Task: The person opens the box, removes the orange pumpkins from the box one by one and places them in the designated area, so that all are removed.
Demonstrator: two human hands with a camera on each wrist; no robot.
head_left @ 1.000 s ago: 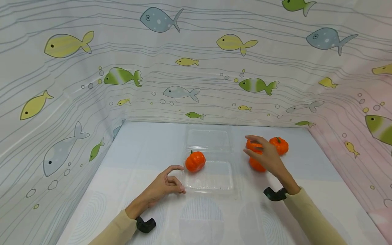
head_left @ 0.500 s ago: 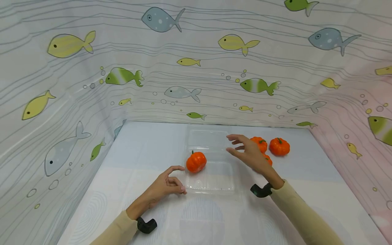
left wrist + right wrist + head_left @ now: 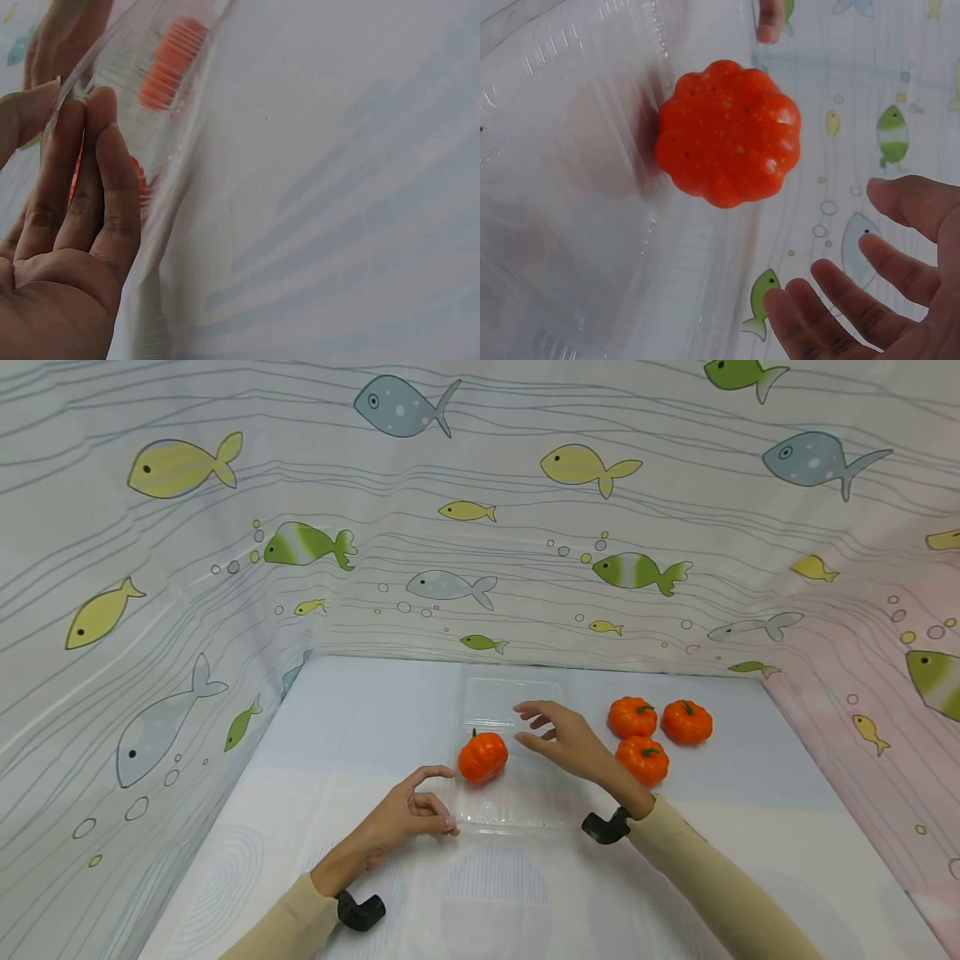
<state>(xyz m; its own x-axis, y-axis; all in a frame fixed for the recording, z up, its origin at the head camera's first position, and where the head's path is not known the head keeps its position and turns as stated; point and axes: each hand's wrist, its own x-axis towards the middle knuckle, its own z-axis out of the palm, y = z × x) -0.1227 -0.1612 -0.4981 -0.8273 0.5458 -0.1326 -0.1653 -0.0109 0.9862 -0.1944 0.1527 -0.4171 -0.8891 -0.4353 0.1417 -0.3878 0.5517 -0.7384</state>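
Observation:
A small orange pumpkin [image 3: 482, 757] sits tilted at the left side of a clear hinged plastic container [image 3: 525, 823], its stem toward the back. In the right wrist view the ribbed pumpkin [image 3: 729, 135] shows close up. My left hand [image 3: 408, 814] is at the container's left edge; in the left wrist view its thumb and fingertips [image 3: 101, 112] pinch the clear rim. Fingers spread and holding nothing, my right hand [image 3: 566, 743] hovers over the container's right part, just right of the pumpkin. The right wrist view shows these fingers [image 3: 870, 292] apart from it.
Three more orange pumpkins stand close together on the table right of the container: a back left one [image 3: 632, 718], a back right one [image 3: 687, 722] and a front one [image 3: 642, 760]. The container's lid [image 3: 510, 693] lies open behind. Fish-printed curtain [image 3: 450, 543] encloses the table.
My right hand has moved left from above the three pumpkins to beside the pumpkin in the container, uncovering those three. My left hand has stayed at the container's edge.

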